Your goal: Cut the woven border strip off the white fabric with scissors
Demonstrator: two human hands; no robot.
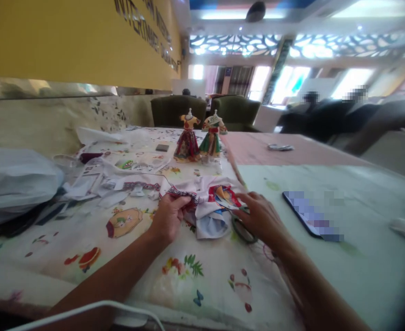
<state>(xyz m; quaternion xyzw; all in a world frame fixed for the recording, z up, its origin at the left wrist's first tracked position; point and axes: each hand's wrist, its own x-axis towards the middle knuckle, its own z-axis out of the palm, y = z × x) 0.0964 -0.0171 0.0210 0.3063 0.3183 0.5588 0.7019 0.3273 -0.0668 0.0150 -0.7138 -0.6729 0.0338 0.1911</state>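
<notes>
My left hand (168,218) pinches a strip of patterned trim (180,192) with dark and red markings, part of a white cloth that runs left across the table. My right hand (259,214) is closed on a pair of scissors (244,233) with dark handles. The blades point left, over a red, blue and orange printed scrap (223,194). Below the blades lies a pale, folded piece of fabric (212,225). A cut-out tan piece with a maroon end (125,222) rests flat to the left of my left hand.
Two small dress forms in maroon (188,142) and green skirts (211,141) stand behind my hands. A phone (312,218) lies to the right. A white plastic bag (16,184) and scraps fill the left side. A white cable (109,303) crosses the near edge. People sit at far right.
</notes>
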